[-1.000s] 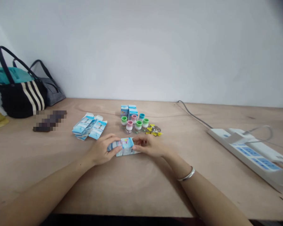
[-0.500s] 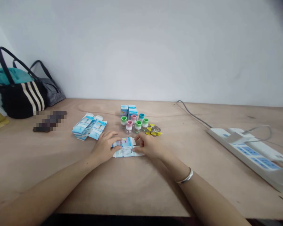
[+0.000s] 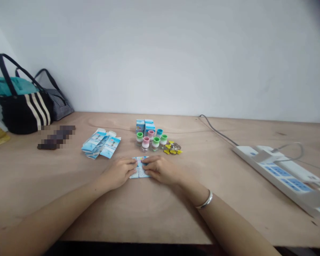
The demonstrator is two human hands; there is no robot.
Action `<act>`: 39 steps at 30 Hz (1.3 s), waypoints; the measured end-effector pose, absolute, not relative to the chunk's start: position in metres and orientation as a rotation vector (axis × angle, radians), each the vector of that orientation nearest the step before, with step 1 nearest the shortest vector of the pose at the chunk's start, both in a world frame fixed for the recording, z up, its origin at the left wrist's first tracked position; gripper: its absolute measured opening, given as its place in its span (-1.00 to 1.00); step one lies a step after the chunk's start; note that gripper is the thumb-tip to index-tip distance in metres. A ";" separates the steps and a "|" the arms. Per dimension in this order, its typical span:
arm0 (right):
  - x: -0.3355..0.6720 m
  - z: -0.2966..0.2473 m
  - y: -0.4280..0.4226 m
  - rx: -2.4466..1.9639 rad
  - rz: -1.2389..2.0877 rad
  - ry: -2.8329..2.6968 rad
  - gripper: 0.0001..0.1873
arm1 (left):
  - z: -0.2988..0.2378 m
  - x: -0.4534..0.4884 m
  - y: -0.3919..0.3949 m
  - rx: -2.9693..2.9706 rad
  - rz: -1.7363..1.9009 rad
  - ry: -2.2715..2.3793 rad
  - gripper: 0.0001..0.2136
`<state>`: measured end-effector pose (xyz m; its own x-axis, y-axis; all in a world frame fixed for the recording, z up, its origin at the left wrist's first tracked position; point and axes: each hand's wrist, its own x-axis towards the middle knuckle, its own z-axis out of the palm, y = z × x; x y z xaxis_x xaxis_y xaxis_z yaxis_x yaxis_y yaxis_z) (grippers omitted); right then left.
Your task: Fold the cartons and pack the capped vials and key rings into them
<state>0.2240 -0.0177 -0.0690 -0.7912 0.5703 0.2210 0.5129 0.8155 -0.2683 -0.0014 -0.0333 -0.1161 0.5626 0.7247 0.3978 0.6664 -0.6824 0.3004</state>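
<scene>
- Carton [image 3: 139, 174] lies flat on the table [image 3: 149, 213], between our hands, nearer us than the small bottles [image 3: 155, 143].
- Our left hand [image 3: 118, 173] and right hand [image 3: 163, 170] rest on its two ends, thumbs and fingers slightly parted.
- We would do well to press evenly, keeping its folds square.
- We see blocks of print, too small to read; no brand is legible, even on the stacked cartons [image 3: 110, 146].
</scene>
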 end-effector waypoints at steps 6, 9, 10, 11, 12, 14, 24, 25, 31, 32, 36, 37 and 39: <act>0.226 -0.077 -0.004 -1.043 0.416 -2.487 -0.50 | -0.113 -0.005 -0.032 2.626 0.770 1.319 -0.70; 0.223 -0.079 0.000 -1.107 0.450 -2.375 -0.44 | -0.105 -0.005 -0.031 2.568 0.818 1.369 -0.55; 0.222 -0.079 -0.001 -1.101 0.450 -2.361 -0.48 | -0.102 -0.005 -0.031 2.545 0.844 1.375 -0.50; 0.222 -0.078 -0.002 -1.077 0.439 -2.356 -0.56 | -0.100 -0.005 -0.031 2.530 0.878 1.376 -0.48; 0.222 -0.076 -0.004 -1.035 0.412 -2.353 -0.67 | -0.097 -0.005 -0.031 2.532 0.928 1.372 -0.49; 0.223 -0.073 -0.009 -0.913 0.308 -2.340 -0.85 | -0.094 -0.005 -0.033 2.605 1.090 1.347 -0.67; 0.228 -0.069 -0.021 -0.566 0.216 -2.680 -0.90 | -0.101 -0.008 -0.038 3.061 0.995 0.877 -0.81; 0.228 -0.068 -0.022 -0.584 0.282 -2.678 -0.92 | -0.102 -0.008 -0.038 3.019 0.949 0.901 -0.83; 0.224 -0.071 -0.023 -0.951 0.570 -2.406 -0.85 | -0.105 -0.005 -0.035 2.729 0.884 1.090 -0.72; 0.223 -0.073 -0.022 -0.993 0.607 -2.375 -0.84 | -0.105 -0.004 -0.034 2.685 0.918 1.120 -0.73; 0.224 -0.074 -0.021 -0.977 0.604 -2.367 -0.76 | -0.101 -0.001 -0.036 2.666 1.005 1.104 -0.75; 0.226 -0.072 -0.021 -0.948 0.565 -2.368 -0.69 | -0.099 -0.002 -0.037 2.700 1.026 1.090 -0.75; 0.228 -0.069 -0.022 -0.897 0.474 -2.339 -0.50 | -0.094 -0.006 -0.038 2.772 1.094 1.125 -0.76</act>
<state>0.2284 -0.0219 -0.0687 -0.6029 0.6947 0.3923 0.4871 0.7100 -0.5086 -0.0058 -0.0383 -0.0942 0.5151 0.5994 0.6127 0.6292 -0.7499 0.2046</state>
